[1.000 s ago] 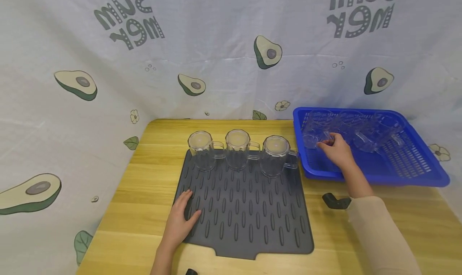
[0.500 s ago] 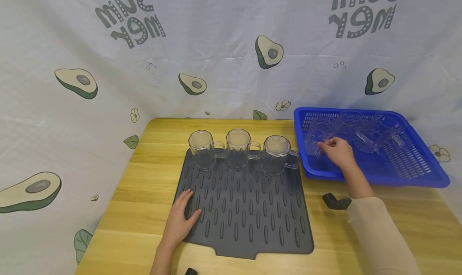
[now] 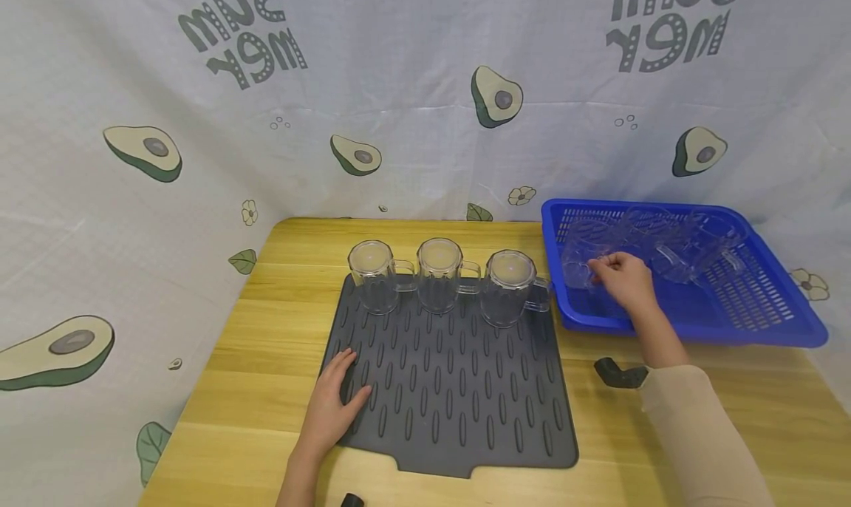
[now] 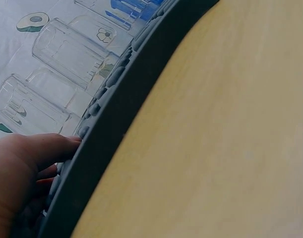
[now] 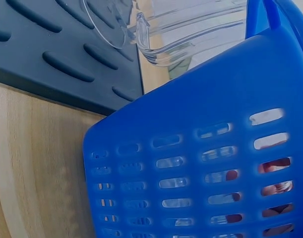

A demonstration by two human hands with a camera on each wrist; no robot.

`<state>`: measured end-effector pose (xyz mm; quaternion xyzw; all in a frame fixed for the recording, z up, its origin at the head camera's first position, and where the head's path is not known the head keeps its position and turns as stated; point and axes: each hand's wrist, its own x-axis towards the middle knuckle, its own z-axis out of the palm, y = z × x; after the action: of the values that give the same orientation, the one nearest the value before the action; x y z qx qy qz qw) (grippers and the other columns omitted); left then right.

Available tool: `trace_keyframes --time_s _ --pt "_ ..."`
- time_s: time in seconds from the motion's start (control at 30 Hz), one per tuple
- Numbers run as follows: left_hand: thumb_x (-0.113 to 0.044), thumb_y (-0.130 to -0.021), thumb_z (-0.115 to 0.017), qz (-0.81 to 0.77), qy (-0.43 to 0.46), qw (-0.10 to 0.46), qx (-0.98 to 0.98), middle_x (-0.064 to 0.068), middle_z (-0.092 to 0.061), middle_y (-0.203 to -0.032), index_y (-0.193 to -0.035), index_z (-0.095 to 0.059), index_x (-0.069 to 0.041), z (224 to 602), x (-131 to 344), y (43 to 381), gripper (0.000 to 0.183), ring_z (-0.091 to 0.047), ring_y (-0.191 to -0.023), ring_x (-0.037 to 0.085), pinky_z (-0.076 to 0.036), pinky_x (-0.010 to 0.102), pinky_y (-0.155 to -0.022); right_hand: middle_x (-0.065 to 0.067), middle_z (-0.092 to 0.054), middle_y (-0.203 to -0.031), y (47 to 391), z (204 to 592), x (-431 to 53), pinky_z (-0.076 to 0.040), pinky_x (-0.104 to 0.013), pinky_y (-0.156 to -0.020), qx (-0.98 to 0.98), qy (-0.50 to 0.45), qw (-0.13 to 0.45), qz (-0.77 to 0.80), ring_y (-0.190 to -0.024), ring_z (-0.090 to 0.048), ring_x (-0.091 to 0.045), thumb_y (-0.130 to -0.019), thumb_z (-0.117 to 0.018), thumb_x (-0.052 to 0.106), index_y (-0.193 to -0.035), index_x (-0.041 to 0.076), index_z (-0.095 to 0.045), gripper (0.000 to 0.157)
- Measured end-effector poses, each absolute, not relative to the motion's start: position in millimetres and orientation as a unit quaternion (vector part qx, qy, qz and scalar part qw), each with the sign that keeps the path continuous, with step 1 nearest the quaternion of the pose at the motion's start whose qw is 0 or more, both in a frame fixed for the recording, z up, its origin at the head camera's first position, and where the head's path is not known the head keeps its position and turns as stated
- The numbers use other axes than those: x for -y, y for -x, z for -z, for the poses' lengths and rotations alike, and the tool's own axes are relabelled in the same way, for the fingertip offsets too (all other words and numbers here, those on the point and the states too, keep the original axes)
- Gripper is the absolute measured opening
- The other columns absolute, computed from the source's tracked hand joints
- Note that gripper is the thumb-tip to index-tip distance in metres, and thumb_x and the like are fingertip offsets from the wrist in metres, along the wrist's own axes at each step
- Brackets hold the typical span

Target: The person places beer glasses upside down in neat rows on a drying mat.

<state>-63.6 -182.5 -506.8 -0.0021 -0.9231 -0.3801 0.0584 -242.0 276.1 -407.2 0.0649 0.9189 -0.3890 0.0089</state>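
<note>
My right hand (image 3: 625, 279) reaches into the blue basket (image 3: 791, 337) and pinches the handle of a clear glass mug (image 3: 575, 272) lying at its left side. Through the basket's slots, the right wrist view shows a few bits of the fingers (image 5: 276, 188). My left hand (image 3: 331, 407) rests on the left edge of a dark grey ribbed drying mat (image 3: 452, 396), fingers spread and relaxed. Upside down along the mat's back edge stand three glass mugs: left (image 3: 375, 281), middle (image 3: 439, 279) and right (image 3: 507, 289), handles pointing right.
More clear mugs (image 3: 674, 259) lie in the basket, their outlines overlapping. A black angled piece (image 3: 618, 374) is by my right wrist. A white cloth (image 3: 412, 63) printed with avocados hangs behind the wooden table (image 3: 246, 389).
In the basket, my right hand has drawn the gripped mug slightly toward the front. My left hand and the mugs on the mat stay where they were.
</note>
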Motion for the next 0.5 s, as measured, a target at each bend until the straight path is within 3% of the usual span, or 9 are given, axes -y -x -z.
trace_keyframes --time_s 0.23,0.5 --pt "-0.019 -0.087 -0.075 0.380 0.000 0.056 0.923 0.020 -0.042 -0.147 -0.140 -0.049 0.000 507.0 182.7 63.6 0.062 -0.034 -0.137 0.043 -0.031 0.060 -0.107 -0.001 -0.070 -0.078 241.5 407.1 -276.9 -0.041 -0.046 -0.078 -0.907 -0.075 -0.009 0.415 -0.109 -0.053 -0.042 -0.100 -0.048 0.044 -0.114 -0.005 -0.055 0.052" --pt "-0.018 -0.087 -0.075 0.380 0.002 0.057 0.923 0.021 -0.043 -0.146 -0.139 -0.049 0.001 507.1 182.5 63.9 0.062 -0.035 -0.136 0.043 -0.031 0.060 -0.107 0.017 -0.062 -0.067 239.3 404.5 -277.0 -0.035 -0.036 -0.072 -0.895 -0.067 -0.031 0.440 -0.100 -0.054 -0.034 -0.102 -0.045 0.044 -0.113 -0.005 -0.055 0.051"
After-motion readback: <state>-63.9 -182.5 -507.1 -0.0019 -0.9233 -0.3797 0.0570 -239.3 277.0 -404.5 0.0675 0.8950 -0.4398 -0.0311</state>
